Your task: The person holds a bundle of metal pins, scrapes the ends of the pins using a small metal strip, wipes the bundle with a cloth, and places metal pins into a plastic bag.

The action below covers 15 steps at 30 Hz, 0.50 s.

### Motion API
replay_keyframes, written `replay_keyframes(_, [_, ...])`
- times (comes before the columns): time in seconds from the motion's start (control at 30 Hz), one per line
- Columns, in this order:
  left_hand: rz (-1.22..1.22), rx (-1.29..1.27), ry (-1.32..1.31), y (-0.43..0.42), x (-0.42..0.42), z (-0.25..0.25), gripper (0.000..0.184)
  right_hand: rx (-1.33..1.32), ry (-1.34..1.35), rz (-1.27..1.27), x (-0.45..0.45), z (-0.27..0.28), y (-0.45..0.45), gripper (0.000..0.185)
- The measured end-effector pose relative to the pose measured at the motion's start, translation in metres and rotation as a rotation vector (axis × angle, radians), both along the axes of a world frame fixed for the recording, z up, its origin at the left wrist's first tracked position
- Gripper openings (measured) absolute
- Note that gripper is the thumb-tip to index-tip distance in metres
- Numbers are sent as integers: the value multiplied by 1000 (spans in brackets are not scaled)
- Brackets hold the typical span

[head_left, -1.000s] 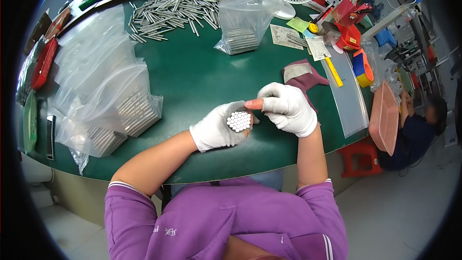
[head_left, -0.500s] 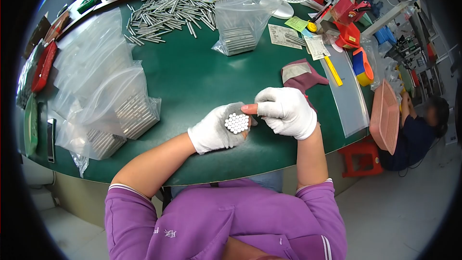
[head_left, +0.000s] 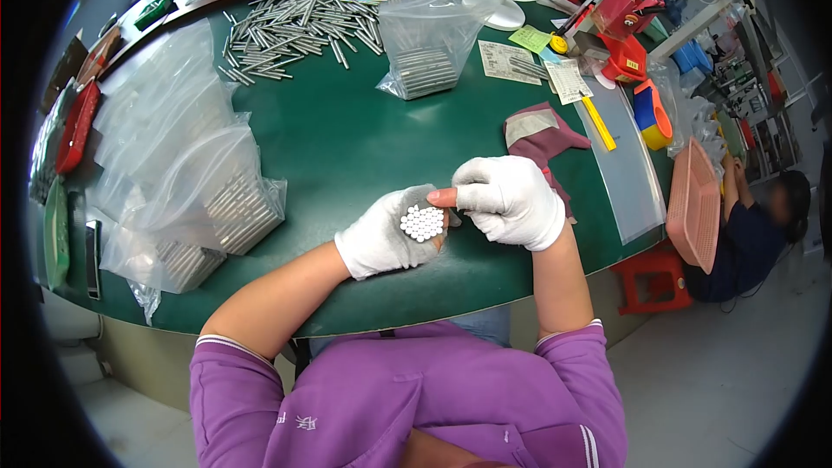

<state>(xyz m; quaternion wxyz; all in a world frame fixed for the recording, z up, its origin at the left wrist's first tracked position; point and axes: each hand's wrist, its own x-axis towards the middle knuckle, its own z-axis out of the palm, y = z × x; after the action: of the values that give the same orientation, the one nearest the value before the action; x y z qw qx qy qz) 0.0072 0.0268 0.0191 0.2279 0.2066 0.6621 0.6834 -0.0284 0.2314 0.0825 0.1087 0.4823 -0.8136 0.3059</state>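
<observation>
- Spanning most of the view with a green bench (head_left: 321, 139), curved along its near edge.
- Covering its left side with clear plastic bags (head_left: 165, 104), overlapping, the nearest packed with silver rods.
- Spreading across the far middle in a heap of loose rods (head_left: 303, 26), pointing in many directions.
- Sitting just right of that heap in a standing bag (head_left: 433, 22), with rods side by side at its bottom, lying roughly crosswise.
- Turning up at the bench's right edge with a pink basket (head_left: 691, 208).
- Reaching in from the right with a white-gloved right hand (head_left: 511, 204), fingers curled; cannot tell from this side whether empty or holding in that grip.
- Closing the gloved left hand (head_left: 373, 234) around a bundle of rods (head_left: 422, 223), in a firm-looking grip, above the near middle of the bench.
- Pointing that bundle end-on at the camera: pale round ends packed together, long axis running roughly along the line of sight, length hidden by the glove.
- Laying one bare fingertip (head_left: 442, 198) of the right hand at the bundle's upper edge, touching or just beside; too close to tell.
</observation>
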Motion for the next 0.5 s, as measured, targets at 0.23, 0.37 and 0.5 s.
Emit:
replay_keyframes(0.23, [20,64,52,3,1,-1,34,-15,-55,14,-3,0,3,50])
replay_keyframes(0.37, [17,20,64,2,1,1,34,-25,-96,44,-4,-2,7,55])
replay_keyframes(0.5, [28,32,57,3,1,2,33,-57,-75,47,-5,-3,7,54])
